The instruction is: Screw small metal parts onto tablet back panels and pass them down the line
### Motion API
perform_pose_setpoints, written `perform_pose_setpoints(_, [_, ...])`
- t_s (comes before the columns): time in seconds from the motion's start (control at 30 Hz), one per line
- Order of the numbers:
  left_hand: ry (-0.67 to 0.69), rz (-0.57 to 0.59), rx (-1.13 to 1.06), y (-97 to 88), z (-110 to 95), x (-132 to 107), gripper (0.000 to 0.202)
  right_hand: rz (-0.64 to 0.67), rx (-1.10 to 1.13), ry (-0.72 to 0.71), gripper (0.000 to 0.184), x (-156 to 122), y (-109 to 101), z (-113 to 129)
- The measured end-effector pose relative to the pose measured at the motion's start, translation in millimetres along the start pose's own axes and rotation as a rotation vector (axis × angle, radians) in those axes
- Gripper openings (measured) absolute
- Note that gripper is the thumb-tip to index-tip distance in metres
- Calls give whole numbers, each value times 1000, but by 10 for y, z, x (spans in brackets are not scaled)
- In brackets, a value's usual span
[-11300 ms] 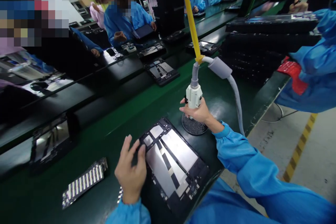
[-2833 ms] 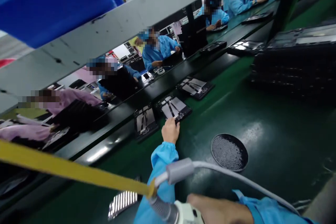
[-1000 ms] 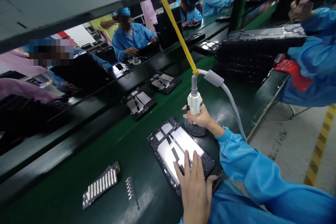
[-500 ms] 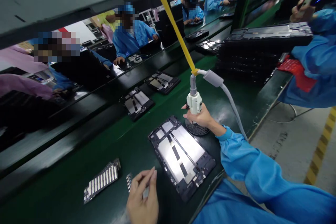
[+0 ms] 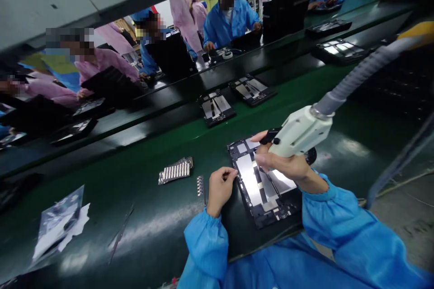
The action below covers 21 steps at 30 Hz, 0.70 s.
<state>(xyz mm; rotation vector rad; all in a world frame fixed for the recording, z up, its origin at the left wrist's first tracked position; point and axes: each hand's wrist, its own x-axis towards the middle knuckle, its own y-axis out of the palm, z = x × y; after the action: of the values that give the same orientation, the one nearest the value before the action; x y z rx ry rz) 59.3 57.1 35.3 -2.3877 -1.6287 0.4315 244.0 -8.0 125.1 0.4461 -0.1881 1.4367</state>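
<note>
My right hand (image 5: 293, 166) is wrapped round a pale electric screwdriver (image 5: 301, 131), tilted over an opened tablet (image 5: 247, 176) with silvery battery panels and a dark frame. The hand and tool cover the tablet's upper right part, and the tool's tip is hidden. At the tablet's left edge is my left hand (image 5: 219, 187), its thumb and forefinger pinched together; whatever they hold is too small to make out. Just left of that hand lies a small strip of metallic pieces (image 5: 200, 185). Farther left is a dark board with silvery stripes (image 5: 176, 170).
A clear plastic bag with white paper (image 5: 61, 223) and a thin dark strip (image 5: 121, 235) lie on the green bench at left. Two more opened tablets (image 5: 217, 108) sit farther back. A thick grey cable (image 5: 359, 76) rises from the tool. Co-workers sit across the line.
My right hand has brought the screwdriver from the dark round perforated tray to above the tablet. My left hand has moved up to the tablet's left edge. The view has swung left.
</note>
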Motion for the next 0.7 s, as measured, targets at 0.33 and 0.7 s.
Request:
perform_pose_setpoints(0.33, [67, 41, -38, 36, 60, 162, 29, 15, 26, 118, 26, 297, 390, -306])
perform_pose_setpoints(0.7, [53, 24, -28, 62, 34, 305, 9, -19, 14, 170, 26, 415, 430, -494])
